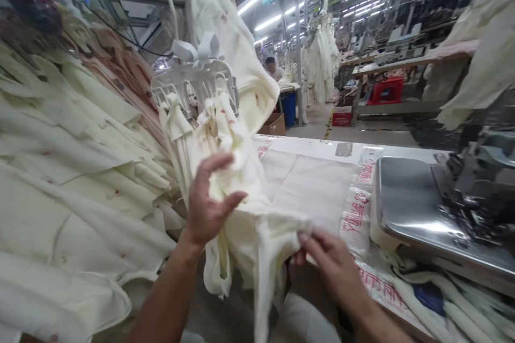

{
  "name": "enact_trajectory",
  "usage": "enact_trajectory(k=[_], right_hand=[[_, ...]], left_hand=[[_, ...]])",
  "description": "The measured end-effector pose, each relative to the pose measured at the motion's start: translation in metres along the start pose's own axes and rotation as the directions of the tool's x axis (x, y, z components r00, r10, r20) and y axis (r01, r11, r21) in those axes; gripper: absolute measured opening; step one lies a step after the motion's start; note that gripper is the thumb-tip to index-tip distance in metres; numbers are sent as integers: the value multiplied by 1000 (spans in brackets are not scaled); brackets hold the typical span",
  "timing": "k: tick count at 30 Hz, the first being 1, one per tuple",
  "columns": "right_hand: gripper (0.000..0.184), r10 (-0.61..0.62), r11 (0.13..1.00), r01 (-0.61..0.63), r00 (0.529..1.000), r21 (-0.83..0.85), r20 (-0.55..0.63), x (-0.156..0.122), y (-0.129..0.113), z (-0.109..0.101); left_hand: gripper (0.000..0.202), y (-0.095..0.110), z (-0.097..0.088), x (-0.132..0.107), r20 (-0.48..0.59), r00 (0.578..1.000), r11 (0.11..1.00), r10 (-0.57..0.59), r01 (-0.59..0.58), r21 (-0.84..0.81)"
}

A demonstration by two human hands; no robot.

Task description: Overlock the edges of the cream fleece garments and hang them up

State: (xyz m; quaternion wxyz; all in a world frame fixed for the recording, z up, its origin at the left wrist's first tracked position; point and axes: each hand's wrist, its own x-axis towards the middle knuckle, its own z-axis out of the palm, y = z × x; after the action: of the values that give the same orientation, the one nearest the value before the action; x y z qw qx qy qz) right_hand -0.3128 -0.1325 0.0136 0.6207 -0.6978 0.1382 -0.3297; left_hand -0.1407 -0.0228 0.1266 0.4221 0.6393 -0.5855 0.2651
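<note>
Up close from the head view, my left hand [209, 201] spreads wide against the cream fabric piece [241, 193] hanging from the white clip rack [193, 83]. My right hand [330, 262] pinches its lower edge just off the table [314, 182] edge. Stacked garments [68, 171] crowd the left; the sewing machine [470, 193] crowds the right.
</note>
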Motion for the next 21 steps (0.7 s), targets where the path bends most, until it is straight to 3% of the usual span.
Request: enact_trajectory(k=[2,3,4,5,6,7,9,11,13,15,16,19,21], right_hand=[[35,-30,999,31,994,9,-106,6,-27,-29],[35,-32,999,31,988,-9,-152,9,-33,-40],[35,-26,999,21,981,-30,-192,12,-35,-47],[35,-9,999,-3,976,-53,-219,13,-33,-51],[34,17,997,-34,972,-66,-236,14,-28,-52],[33,45,996,-61,969,-60,-245,15,-22,-51],[34,59,997,-70,957,-28,-283,11,-9,-44],[43,-4,998,-17,935,-55,-355,2,1,-33],[47,-82,987,25,928,-159,-363,-12,9,-23],[40,-108,963,35,959,-267,-262,-28,18,-14],[36,-105,952,42,975,-303,-195,-35,23,-12],[25,-77,936,52,995,-349,-57,-52,40,-9],[24,-20,943,17,1000,-331,-5,-59,52,-11]], left_hand=[[36,-9,-3,-27,132,989,994,68,-78,71],[40,-19,-1,-49,32,999,983,5,-11,182],[48,-33,2,-74,-108,981,936,-164,189,296],[54,-47,7,-102,-231,894,821,-384,445,357],[56,-60,13,-130,-208,774,674,-598,626,394],[57,-71,20,-157,-134,727,632,-673,659,408],[69,-82,34,-201,31,697,640,-716,639,426],[84,-78,48,-229,115,647,611,-754,626,486],[82,-67,60,-240,118,637,568,-762,569,595],[68,-57,68,-239,168,645,555,-745,461,693],[60,-54,69,-236,226,625,561,-747,410,720],[41,-54,63,-221,396,497,603,-772,379,701],[38,-57,52,-206,473,429,631,-770,402,663]])
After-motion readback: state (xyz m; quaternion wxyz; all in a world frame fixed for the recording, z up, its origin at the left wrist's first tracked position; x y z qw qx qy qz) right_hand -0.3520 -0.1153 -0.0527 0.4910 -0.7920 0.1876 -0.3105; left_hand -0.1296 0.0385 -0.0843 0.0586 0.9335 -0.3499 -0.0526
